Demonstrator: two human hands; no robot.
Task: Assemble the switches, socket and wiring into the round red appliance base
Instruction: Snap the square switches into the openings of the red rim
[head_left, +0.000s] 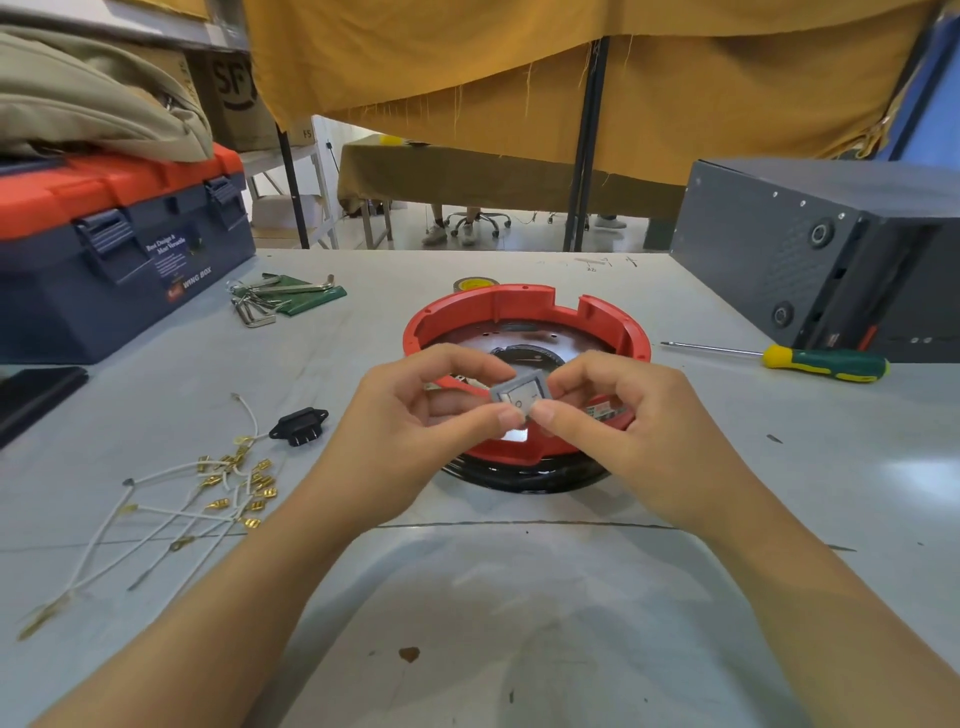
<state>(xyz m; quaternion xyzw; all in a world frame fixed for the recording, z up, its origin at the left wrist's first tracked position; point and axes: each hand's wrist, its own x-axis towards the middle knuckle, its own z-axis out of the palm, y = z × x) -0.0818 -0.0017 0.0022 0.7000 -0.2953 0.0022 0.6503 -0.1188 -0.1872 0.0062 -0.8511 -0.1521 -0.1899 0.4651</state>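
Both hands held one grey switch (519, 397) above the near rim of the red base (524, 312). Left hand (415, 436) pinched its lower left corner between thumb and fingers; right hand (623, 421) pinched its right side likewise. The base sat on the table (519, 597). Black socket (300, 425) and white wires (171, 512) lay to the left, untouched. A screwdriver (810, 361) lay to the right.

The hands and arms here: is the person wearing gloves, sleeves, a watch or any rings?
No. Both the left hand and the right hand are bare, with no gloves, rings or watch showing. The forearms are bare too; no sleeve enters the view. The fingernails are short and unpainted.
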